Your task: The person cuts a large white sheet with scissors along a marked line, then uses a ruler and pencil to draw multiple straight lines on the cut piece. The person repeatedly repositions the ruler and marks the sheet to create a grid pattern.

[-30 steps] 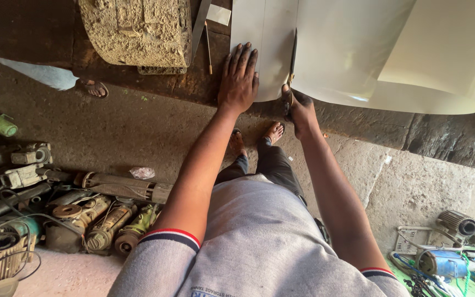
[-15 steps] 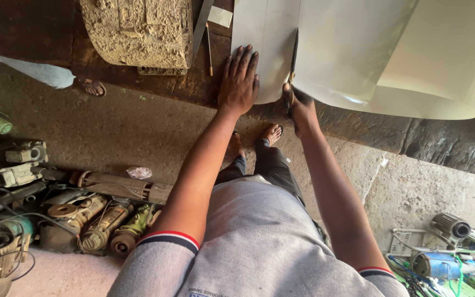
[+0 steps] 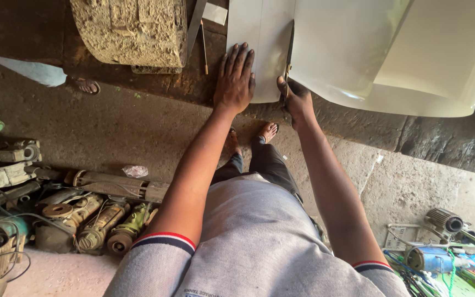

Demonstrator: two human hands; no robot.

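Both hands as before: left hand (image 3: pixel 235 82) flat on metal sheet (image 3: pixel 358 49), right hand (image 3: pixel 295 99) on snips (image 3: pixel 288 60).

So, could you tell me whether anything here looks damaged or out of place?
The pale metal sheet is partly split by a cut running up from its near edge, at the right hand with its snips. The left hand lies flat on the strip beside it. Worn motor parts lie jumbled on the floor.
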